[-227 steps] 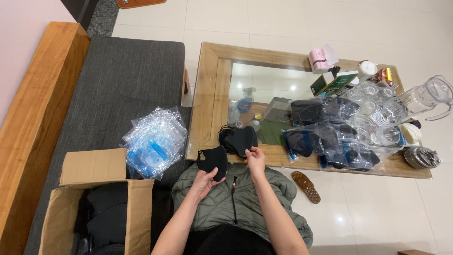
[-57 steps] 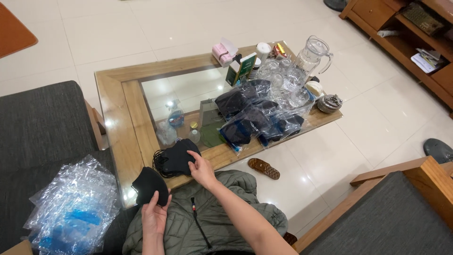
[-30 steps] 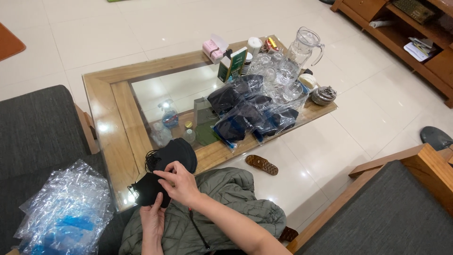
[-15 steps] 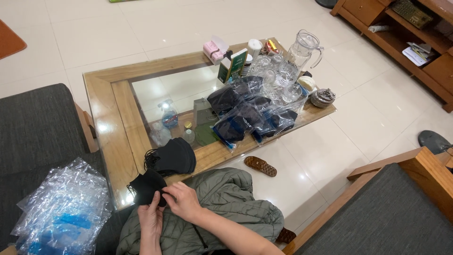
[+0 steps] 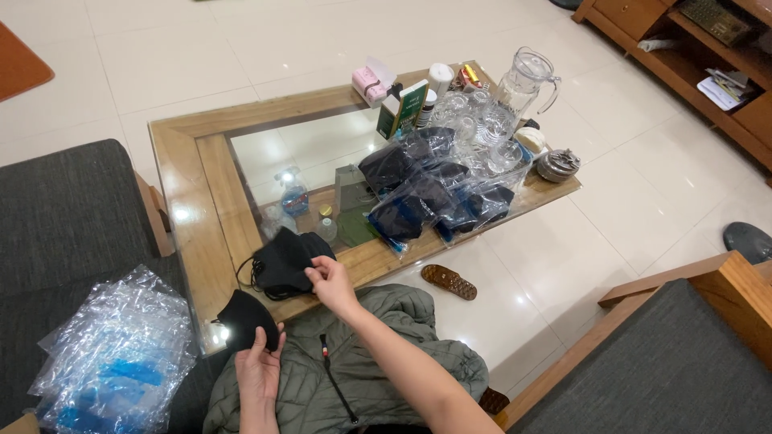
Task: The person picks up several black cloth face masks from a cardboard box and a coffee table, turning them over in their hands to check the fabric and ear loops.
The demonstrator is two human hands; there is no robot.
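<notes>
- Nearest the camera, the left hand (image 5: 259, 366) grips a single black mask (image 5: 244, 320) by its lower edge, fingers curled around it, just off the near corner of the worktop (image 5: 211, 193) and above the green jacket (image 5: 362, 370) on the lap.
- Just beyond it and to the right, the right hand (image 5: 330, 277) pinches the near edge of the pile of black masks (image 5: 283, 261), which rests on the wooden front rim of the worktop.
- The pile lies up and to the right of the held mask, apart from it; its long side runs roughly along the worktop's front edge, and the right hand is clearly the closer one.
- To the left, on the grey sofa (image 5: 72, 225), sits a heap of clear plastic bags (image 5: 117, 358).
- Farther across the worktop, bagged dark masks (image 5: 434, 197) lie in a cluster, with a glass pitcher (image 5: 527, 80) at the far corner.
</notes>
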